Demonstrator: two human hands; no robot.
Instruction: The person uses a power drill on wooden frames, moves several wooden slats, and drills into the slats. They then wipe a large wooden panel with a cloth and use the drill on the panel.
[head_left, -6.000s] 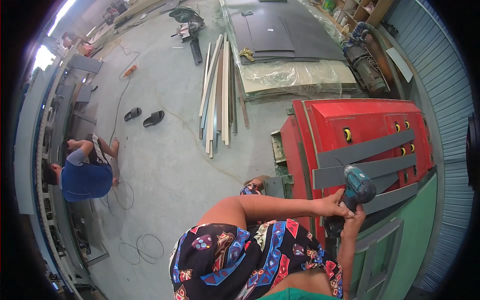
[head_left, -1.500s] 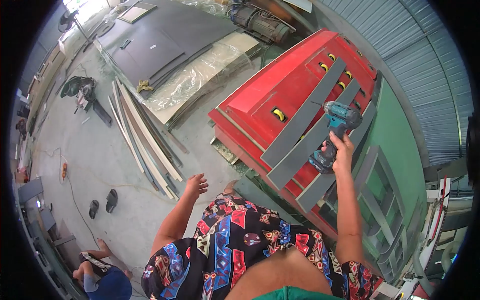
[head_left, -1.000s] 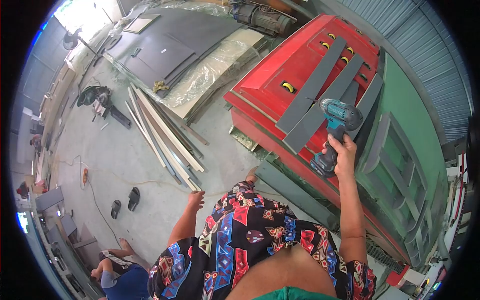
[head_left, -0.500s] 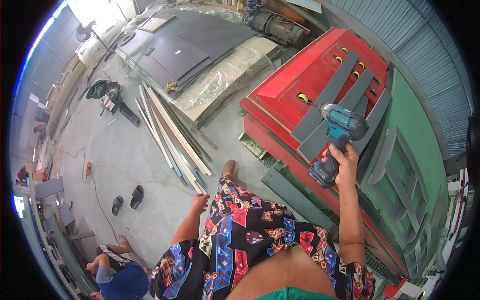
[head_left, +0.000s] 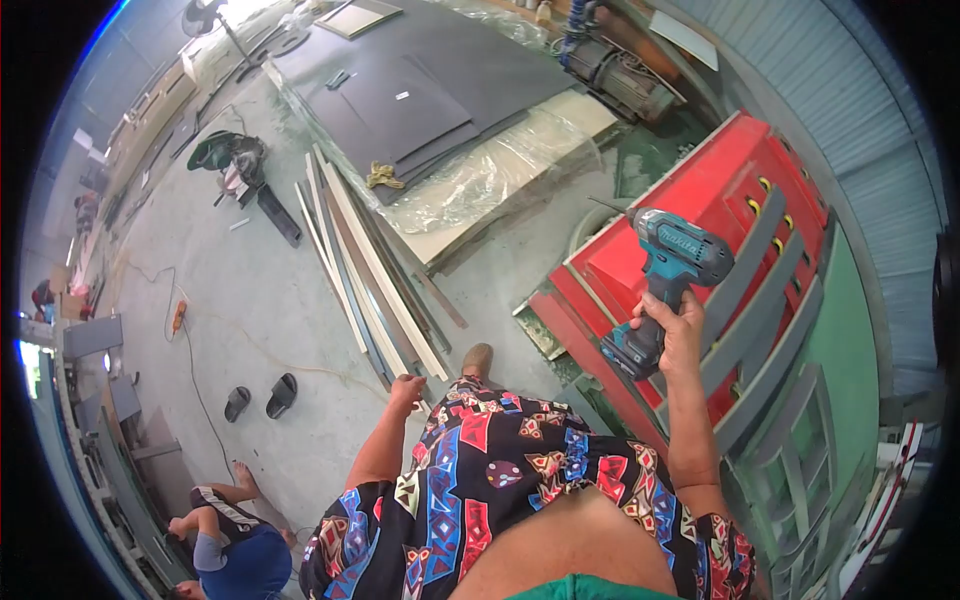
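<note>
My right hand (head_left: 677, 330) is wrapped round the grip of a teal and black cordless drill (head_left: 682, 245). The drill is held up in the air, its thin bit pointing to the upper left. Behind it lies a red panelled unit (head_left: 640, 270) with grey slats (head_left: 745, 360) across it and black-and-yellow fittings along its top. My left hand (head_left: 405, 391) hangs low beside my patterned clothing, fingers curled in; whether anything small is in them is hidden. Just beyond that hand lie long strips (head_left: 375, 270) on the floor.
Dark sheets (head_left: 400, 110) lie on a plastic-wrapped stack at the back, near a motor (head_left: 625, 75). A green-and-black saw (head_left: 240, 165), sandals (head_left: 283, 396) and a cord (head_left: 195, 380) are on the floor. Another person (head_left: 240, 550) sits at lower left. A green frame (head_left: 790, 450) stands right.
My view has turned and moved, so the red unit appears lower and farther right. The drill's bit now shows against the floor instead of the red unit. Both hands stay closed much as before.
</note>
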